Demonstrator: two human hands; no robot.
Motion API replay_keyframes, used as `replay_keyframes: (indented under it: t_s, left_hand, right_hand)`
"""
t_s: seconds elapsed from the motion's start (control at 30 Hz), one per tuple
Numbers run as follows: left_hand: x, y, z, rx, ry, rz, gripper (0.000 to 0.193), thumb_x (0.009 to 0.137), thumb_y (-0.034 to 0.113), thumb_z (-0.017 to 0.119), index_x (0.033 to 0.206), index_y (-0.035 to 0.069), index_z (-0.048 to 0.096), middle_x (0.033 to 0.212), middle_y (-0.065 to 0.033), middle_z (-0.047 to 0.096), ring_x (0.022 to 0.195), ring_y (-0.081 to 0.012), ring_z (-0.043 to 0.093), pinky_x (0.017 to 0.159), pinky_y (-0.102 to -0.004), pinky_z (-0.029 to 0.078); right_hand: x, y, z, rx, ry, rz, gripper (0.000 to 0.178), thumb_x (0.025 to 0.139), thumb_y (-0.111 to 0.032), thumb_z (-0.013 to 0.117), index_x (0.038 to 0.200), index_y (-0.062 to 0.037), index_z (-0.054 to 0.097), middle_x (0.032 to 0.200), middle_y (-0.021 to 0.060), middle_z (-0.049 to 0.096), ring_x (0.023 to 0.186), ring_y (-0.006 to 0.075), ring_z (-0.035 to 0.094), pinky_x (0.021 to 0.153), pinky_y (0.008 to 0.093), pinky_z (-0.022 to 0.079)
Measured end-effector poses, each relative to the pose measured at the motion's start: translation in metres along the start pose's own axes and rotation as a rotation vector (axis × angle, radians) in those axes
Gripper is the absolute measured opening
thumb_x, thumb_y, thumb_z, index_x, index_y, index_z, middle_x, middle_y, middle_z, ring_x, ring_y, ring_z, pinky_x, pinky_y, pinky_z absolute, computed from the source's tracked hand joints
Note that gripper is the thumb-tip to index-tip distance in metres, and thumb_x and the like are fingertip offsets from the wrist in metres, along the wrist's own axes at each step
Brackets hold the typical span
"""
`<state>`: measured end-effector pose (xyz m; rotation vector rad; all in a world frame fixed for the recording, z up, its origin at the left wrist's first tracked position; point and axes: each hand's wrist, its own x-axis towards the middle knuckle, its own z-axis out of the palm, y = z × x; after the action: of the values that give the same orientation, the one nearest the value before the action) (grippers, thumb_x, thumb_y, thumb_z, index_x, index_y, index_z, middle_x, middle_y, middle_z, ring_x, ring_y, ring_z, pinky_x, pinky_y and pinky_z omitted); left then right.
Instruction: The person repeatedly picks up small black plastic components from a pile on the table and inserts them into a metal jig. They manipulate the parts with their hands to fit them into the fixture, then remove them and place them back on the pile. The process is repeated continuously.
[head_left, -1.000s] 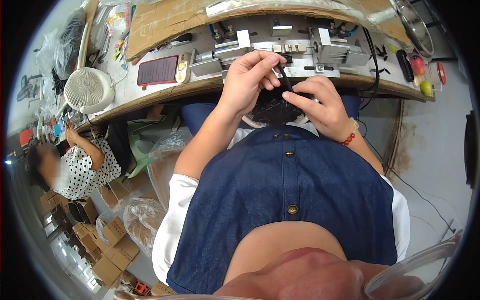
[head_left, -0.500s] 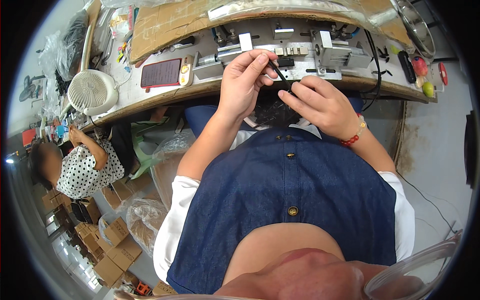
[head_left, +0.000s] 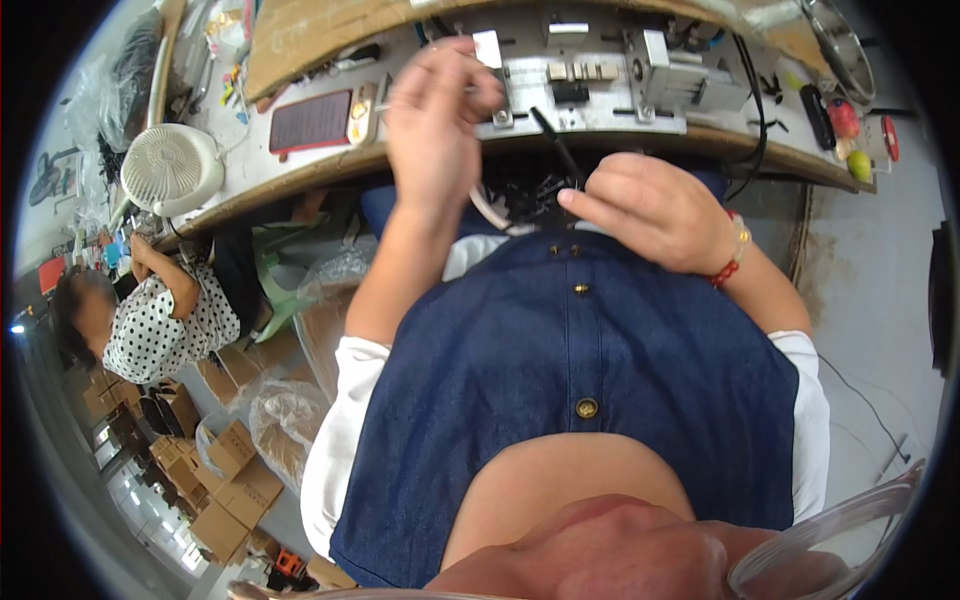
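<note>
My right hand point(head_left: 655, 210) is closed on a thin black pen-like stick point(head_left: 558, 145), which tilts up and to the left in front of the bench edge. My left hand point(head_left: 440, 115) is raised over the left part of a metal clamping fixture point(head_left: 650, 118); motion smears its fingers, so whether they hold anything does not show. A small black block point(head_left: 570, 93) lies on the fixture plate, just in front of a row of pale metal blocks point(head_left: 585, 72). Below my hands, a pile of small black parts point(head_left: 535, 200) shows at my lap.
Left of the fixture lie a red-edged phone point(head_left: 310, 122) and a white fan point(head_left: 175, 170). Cardboard point(head_left: 330, 45) covers the bench's back. Black cables point(head_left: 752, 110), a black case point(head_left: 815, 115) and fruit point(head_left: 845, 120) are at right. A co-worker point(head_left: 165, 325) sits at far left.
My left hand has let go of the black stick and moved up and left over the fixture. My right hand still holds the stick, slightly further right.
</note>
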<state>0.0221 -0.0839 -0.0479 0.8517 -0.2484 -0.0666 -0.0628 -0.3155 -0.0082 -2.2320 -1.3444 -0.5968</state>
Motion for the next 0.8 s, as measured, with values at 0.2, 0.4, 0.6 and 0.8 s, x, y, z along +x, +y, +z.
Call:
replay_keyframes:
  t_s: [0.2, 0.4, 0.6, 0.8]
  left_hand:
    - [-0.05, 0.008, -0.037, 0.885, -0.245, 0.093, 0.014, 0.097, 0.001, 0.065, 0.107, -0.002, 0.074, 0.089, -0.0091, 0.071, 0.08, -0.0165, 0.069, 0.071, -0.0284, 0.056]
    - [-0.107, -0.054, -0.098, 1.293, -0.773, -0.255, 0.023, 0.087, 0.004, 0.071, 0.109, 0.007, 0.077, 0.102, -0.01, 0.069, 0.091, -0.032, 0.069, 0.08, -0.0382, 0.057]
    - [-0.084, -0.047, -0.074, 1.279, -0.673, -0.012, 0.03, 0.083, 0.001, 0.073, 0.111, 0.013, 0.077, 0.093, -0.0073, 0.067, 0.082, -0.0276, 0.069, 0.071, -0.0393, 0.056]
    - [0.035, 0.044, 0.004, 1.317, -0.236, 0.644, 0.023, 0.088, 0.001, 0.069, 0.109, 0.009, 0.076, 0.081, -0.0093, 0.064, 0.067, -0.024, 0.06, 0.06, -0.0357, 0.048]
  right_hand:
    - [-0.081, 0.011, 0.032, 0.675, -0.284, 0.556, 0.035, 0.084, 0.004, 0.07, 0.118, -0.0059, 0.072, 0.105, 0.0085, 0.059, 0.099, 0.027, 0.061, 0.09, 0.0366, 0.051]
    - [-0.154, 0.009, 0.12, 0.615, -0.153, 0.753, 0.034, 0.085, 0.008, 0.067, 0.116, -0.0058, 0.073, 0.108, 0.0101, 0.058, 0.103, 0.029, 0.059, 0.091, 0.0365, 0.051]
    - [-0.086, 0.01, 0.083, 0.454, -0.262, 0.603, 0.025, 0.088, -0.003, 0.071, 0.112, -0.0045, 0.073, 0.122, 0.012, 0.066, 0.111, 0.0306, 0.062, 0.099, 0.0381, 0.052]
    - [0.006, 0.107, -0.027, -0.17, 0.31, 0.407, 0.019, 0.088, -0.002, 0.067, 0.107, -0.0024, 0.072, 0.101, 0.0135, 0.071, 0.095, 0.0334, 0.066, 0.087, 0.0414, 0.053]
